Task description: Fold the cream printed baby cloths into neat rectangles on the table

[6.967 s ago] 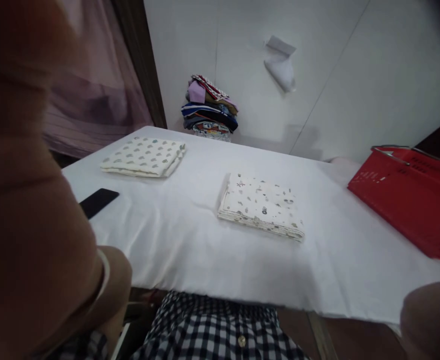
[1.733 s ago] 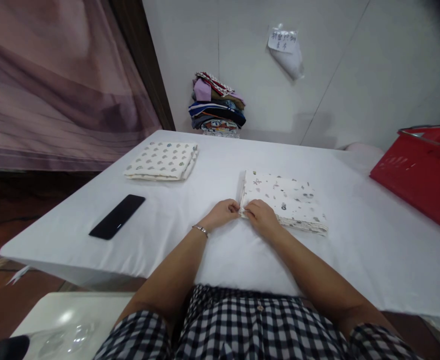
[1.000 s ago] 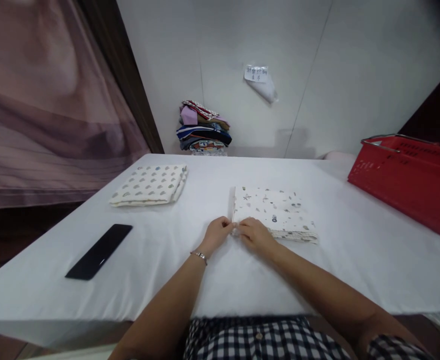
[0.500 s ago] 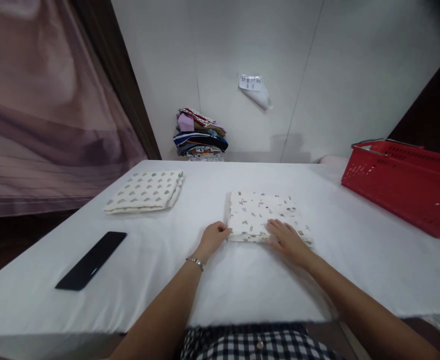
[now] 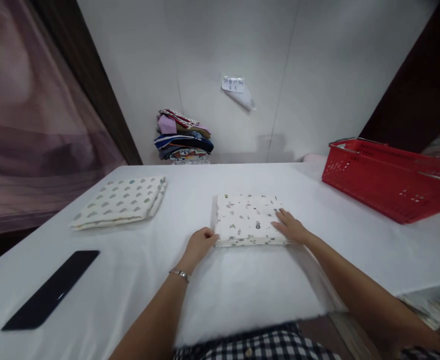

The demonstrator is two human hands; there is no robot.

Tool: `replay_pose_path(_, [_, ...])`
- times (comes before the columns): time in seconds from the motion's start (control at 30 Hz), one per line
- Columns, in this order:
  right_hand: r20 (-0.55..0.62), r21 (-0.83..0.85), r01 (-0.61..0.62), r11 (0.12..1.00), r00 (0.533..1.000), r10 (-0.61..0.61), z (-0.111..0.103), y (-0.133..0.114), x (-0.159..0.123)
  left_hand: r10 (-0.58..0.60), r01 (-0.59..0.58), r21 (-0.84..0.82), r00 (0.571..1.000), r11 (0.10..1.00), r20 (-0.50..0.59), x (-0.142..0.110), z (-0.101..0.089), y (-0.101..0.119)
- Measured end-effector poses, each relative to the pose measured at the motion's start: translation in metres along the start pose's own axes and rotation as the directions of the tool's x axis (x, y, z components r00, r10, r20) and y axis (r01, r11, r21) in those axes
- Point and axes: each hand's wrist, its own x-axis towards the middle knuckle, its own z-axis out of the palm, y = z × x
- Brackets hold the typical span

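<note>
A folded white cloth (image 5: 242, 220) with small scattered prints lies flat on the white-covered table in front of me. My left hand (image 5: 200, 243) is closed at its near left corner, thumb and finger pinching the edge. My right hand (image 5: 290, 226) rests on the cloth's right side, palm down with fingers spread. Farther left lies a second folded cloth (image 5: 124, 200), white with rows of grey-green motifs, touched by neither hand.
A black flat panel (image 5: 53, 289) lies at the table's left front. A red plastic basket (image 5: 385, 180) stands at the right. Against the back wall is a stack of folded clothes (image 5: 184, 136), with a paper sign (image 5: 233, 84) higher up. A pinkish curtain (image 5: 36, 125) hangs at left.
My right hand has slid rightward across the folded cloth, toward its right edge. My left hand stays at the near left corner. The whole view has shifted somewhat with the head.
</note>
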Motion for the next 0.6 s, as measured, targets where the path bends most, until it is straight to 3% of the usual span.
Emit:
replay_pose_path(0.2, [-0.164,-0.035,0.077,0.996,0.983,-0.082,-0.038,-0.033,0.024,-0.015,0.015,0.01,1.0,1.0,0.011,-0.001,-0.003,0.005])
replay_pose_path(0.33, [-0.2,0.011,0.266,0.964,0.945,-0.259,-0.047,-0.077,0.053,-0.005,0.006,-0.028,1.0,1.0,0.019,-0.001,-0.001,0.002])
replay_pose_path(0.47, [-0.125,0.037,0.415,0.909,0.904,-0.408,-0.036,-0.132,0.084,0.008,-0.007,-0.053,1.0,0.999,0.009,-0.001,0.001,-0.001])
replay_pose_path(0.6, [-0.068,0.024,0.45,0.893,0.892,-0.447,-0.005,-0.175,0.111,-0.014,0.015,-0.057,1.0,0.998,0.008,-0.003,0.001,0.0])
